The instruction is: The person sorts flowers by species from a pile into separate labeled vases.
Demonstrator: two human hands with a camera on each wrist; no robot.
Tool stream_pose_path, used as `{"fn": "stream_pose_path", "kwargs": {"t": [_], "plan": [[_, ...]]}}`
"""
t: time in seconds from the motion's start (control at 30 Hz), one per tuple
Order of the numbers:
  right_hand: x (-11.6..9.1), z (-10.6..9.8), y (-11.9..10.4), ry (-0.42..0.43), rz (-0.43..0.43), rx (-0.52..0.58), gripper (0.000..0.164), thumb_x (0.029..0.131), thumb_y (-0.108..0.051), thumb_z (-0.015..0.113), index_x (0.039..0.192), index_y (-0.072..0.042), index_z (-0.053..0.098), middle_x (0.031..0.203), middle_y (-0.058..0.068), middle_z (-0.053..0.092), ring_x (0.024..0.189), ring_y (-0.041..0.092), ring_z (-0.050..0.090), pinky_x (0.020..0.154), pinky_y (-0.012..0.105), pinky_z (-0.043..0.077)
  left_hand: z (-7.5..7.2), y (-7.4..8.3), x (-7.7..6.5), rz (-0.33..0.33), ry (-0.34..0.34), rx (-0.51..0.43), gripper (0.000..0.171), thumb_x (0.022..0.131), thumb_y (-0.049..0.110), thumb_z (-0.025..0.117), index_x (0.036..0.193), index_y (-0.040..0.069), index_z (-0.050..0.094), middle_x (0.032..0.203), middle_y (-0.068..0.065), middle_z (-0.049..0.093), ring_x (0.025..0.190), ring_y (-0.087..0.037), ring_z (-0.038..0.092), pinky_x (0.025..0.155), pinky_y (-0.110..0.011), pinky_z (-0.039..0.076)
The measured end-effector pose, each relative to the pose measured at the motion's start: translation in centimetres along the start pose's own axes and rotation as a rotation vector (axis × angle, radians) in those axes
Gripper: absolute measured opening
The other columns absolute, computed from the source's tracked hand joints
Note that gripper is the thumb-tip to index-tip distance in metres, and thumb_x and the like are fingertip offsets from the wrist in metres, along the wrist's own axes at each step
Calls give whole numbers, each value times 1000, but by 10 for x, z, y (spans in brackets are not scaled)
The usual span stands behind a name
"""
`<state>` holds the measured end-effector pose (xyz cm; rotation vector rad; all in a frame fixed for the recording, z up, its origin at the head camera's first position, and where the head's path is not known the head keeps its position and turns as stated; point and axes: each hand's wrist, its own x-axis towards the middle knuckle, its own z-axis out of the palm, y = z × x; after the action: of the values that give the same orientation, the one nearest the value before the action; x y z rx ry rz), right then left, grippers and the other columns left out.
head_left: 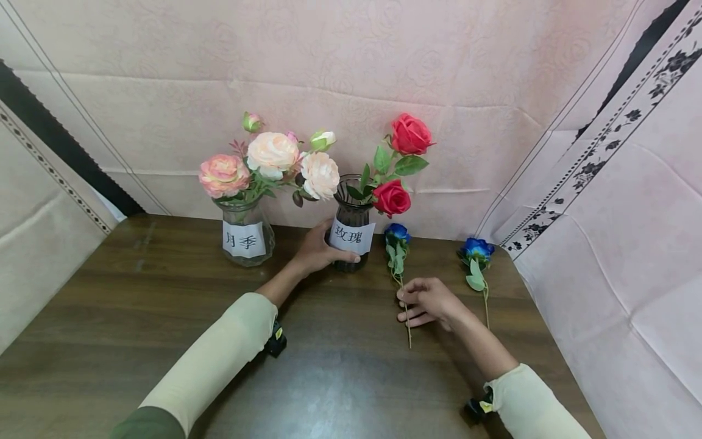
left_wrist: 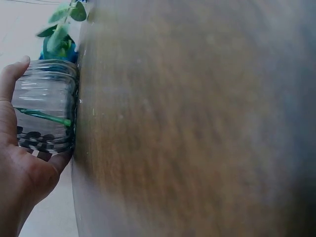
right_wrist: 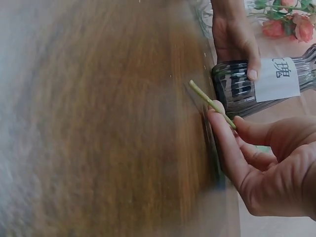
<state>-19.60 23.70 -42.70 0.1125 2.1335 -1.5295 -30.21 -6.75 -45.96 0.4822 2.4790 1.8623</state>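
My left hand [head_left: 320, 250] grips the lower part of a dark ribbed glass vase [head_left: 353, 213], thumb across its front below a white paper label with Chinese characters. Two red roses [head_left: 411, 134] with green leaves stand in this vase. A green stem end [left_wrist: 47, 116] shows through its glass in the left wrist view. To the right of the vase, my right hand [head_left: 430, 302] pinches the thin stem [right_wrist: 210, 101] of a blue rose [head_left: 397, 233] between thumb and fingers. That flower's head points toward the back of the table.
A second blue rose [head_left: 476, 249] lies at the right, near the table's back edge. On the left stands a clear glass vase [head_left: 244, 241], also labelled, holding several pink and cream flowers [head_left: 272, 155]. Pale patterned cloth [head_left: 466, 61] hangs behind the brown wooden table [head_left: 164, 317].
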Motion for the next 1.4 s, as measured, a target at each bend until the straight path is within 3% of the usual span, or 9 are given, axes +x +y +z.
{"fn": "stream_pose_path", "kwargs": {"t": [0.23, 0.67, 0.9, 1.13, 1.4], "plan": [[3, 1, 3, -12, -16, 153, 29, 117, -10, 61, 139, 8, 61, 110, 13, 81, 95, 25, 86, 84, 45, 72, 0, 1, 0, 6, 5, 2, 89, 77, 25, 107, 153, 17, 63, 142, -9, 75, 131, -33, 71, 115, -56, 56], [3, 10, 0, 80, -89, 381, 41, 117, -13, 62, 153, 5, 53, 117, 14, 83, 98, 22, 87, 87, 43, 71, 0, 1, 1, 4, -9, 18, 92, 77, 24, 107, 155, 16, 60, 141, -10, 76, 131, -33, 72, 117, -56, 56], [3, 17, -2, 141, -153, 517, 28, 117, -9, 61, 141, 3, 57, 116, 14, 80, 98, 23, 87, 89, 45, 71, 0, 3, 1, -4, -11, 21, 93, 77, 24, 107, 157, 16, 59, 141, -10, 76, 131, -33, 72, 117, -56, 56], [7, 23, -4, 221, -223, 633, 7, 117, -11, 60, 123, -8, 60, 104, 5, 81, 99, 22, 87, 90, 46, 70, 0, 3, 1, -7, -9, 16, 92, 77, 24, 107, 155, 16, 60, 142, -10, 75, 132, -33, 72, 119, -56, 55], [14, 27, -17, 352, -362, 707, 14, 117, -13, 60, 130, -6, 58, 99, 1, 82, 98, 21, 87, 91, 45, 70, 0, 3, 0, -9, -9, 15, 95, 77, 25, 107, 158, 18, 59, 142, -10, 76, 131, -32, 72, 118, -55, 55]]}}
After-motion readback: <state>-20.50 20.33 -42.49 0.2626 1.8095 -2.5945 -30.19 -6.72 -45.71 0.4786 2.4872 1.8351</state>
